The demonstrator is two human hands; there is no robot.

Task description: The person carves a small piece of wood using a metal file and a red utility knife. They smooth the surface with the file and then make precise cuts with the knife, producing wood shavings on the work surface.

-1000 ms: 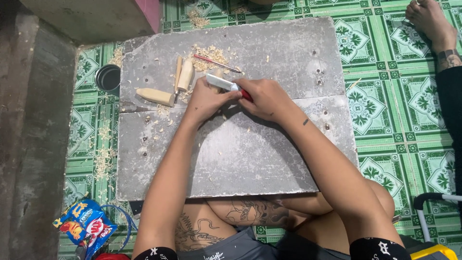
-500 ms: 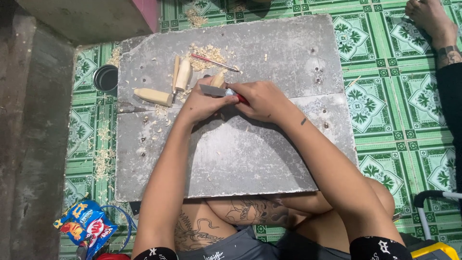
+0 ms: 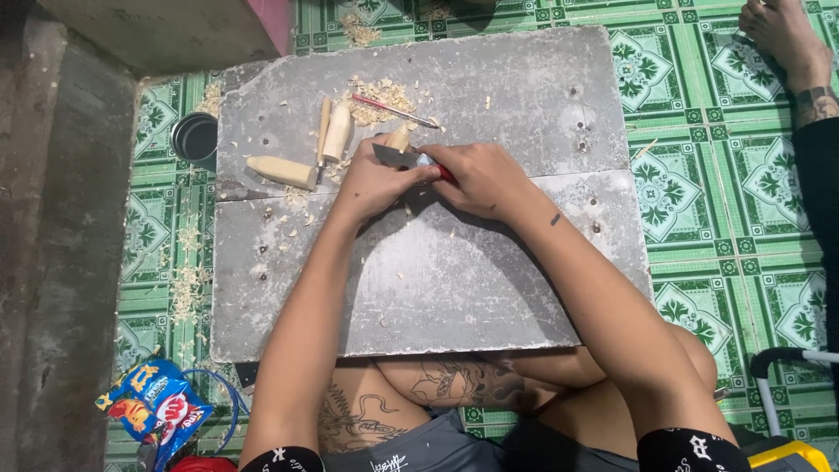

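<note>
In the head view, a grey board (image 3: 489, 280) is seen lying across the person's lap over a green patterned tile floor (image 3: 734, 218). At the middle of the board's far half, a small pale wooden piece (image 3: 398, 138) is clamped in the grip of the left hand (image 3: 377, 179), with only its far end showing beyond the fingers. The right hand (image 3: 481, 179) is closed around the red handle of a knife (image 3: 404, 157), whose blade is laid against the wooden piece, pointing left. The two hands are pressed together.

Just left of the hands, three more pale wooden pieces are laid on the board: a tapered block (image 3: 281, 171), a rounded peg (image 3: 337, 133) and a thin stick (image 3: 322, 125). A heap of wood shavings (image 3: 380, 94) is piled at the far side, with a thin red-handled tool (image 3: 395, 111) resting beside it.

On the floor, just off the board's left edge, a round dark metal cup (image 3: 194, 138) is set; what it holds cannot be told. Colourful snack packets (image 3: 156, 404) are seen at the near left. Another person's foot (image 3: 782, 35) is visible at the far right.
</note>
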